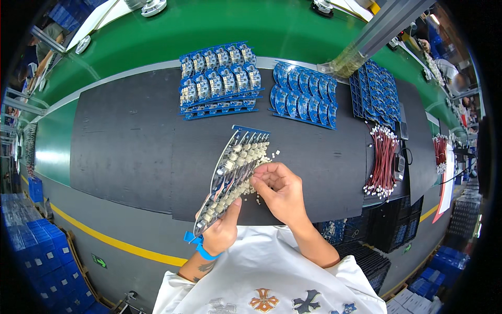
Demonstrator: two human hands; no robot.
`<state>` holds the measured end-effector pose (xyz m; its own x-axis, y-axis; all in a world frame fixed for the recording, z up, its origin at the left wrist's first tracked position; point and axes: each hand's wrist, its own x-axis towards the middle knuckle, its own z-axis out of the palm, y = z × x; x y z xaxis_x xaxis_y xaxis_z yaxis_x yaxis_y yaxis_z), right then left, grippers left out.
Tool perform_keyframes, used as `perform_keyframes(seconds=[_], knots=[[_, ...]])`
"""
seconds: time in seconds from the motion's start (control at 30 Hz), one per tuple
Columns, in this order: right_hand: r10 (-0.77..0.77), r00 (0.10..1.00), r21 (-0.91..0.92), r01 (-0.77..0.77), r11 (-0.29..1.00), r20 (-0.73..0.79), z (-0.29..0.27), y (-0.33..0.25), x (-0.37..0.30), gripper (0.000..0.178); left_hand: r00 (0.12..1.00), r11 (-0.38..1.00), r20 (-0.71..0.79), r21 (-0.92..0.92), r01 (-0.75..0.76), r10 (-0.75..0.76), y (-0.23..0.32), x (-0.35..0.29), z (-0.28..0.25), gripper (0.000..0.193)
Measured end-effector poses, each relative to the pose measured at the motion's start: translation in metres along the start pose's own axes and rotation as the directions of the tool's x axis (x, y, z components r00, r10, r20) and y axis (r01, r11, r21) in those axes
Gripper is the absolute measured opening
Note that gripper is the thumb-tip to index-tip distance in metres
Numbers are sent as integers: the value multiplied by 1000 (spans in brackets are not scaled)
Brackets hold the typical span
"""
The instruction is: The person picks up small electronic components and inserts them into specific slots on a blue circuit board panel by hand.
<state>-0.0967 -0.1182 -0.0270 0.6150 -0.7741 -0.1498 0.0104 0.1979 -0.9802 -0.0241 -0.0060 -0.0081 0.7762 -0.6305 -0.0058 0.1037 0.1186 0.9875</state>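
Observation:
My left hand (220,234) grips the lower end of a circuit board panel (228,166), which is tilted up on edge above the black mat. Rows of cream-coloured, block-like parts line the panel's face. At its right edge, my right hand (285,194) has thumb and forefinger pinched together by the lower row of blocks; whatever lies between the fingertips is too small to make out. Small white pieces (251,198) lie scattered on the mat behind and beside the panel. A blue wrist strap (206,253) circles my left wrist.
Beyond the panel are stacked blue circuit boards (219,78), with more boards (304,94) and another stack (375,94) rightward. A bundle of red wires (381,159) with white ends lies at the right. A metal post (379,34) rises behind. Black crates (392,225) stand below the mat's edge.

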Motion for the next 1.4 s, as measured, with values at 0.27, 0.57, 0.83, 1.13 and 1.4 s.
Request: perform_keyframes(seconds=[0.27,0.57,0.83,1.13,1.4], knots=[[44,998,-10,-43,999,39,1,-3,-4,16,986,982,-93,139,-124,138,-9,2,4,22],[123,985,195,-145,970,119,8,-5,-2,20,974,964,-99,196,-181,203,-11,6,8,23],[36,996,171,-50,984,85,13,-6,4,21,982,964,-77,220,-150,170,-11,6,2,27],[49,993,75,-57,996,111,13,-5,1,20,968,934,-18,268,-237,251,-12,9,0,27],[63,992,171,-82,982,113,12,-4,8,22,974,925,-16,317,-209,226,-11,10,-2,27]])
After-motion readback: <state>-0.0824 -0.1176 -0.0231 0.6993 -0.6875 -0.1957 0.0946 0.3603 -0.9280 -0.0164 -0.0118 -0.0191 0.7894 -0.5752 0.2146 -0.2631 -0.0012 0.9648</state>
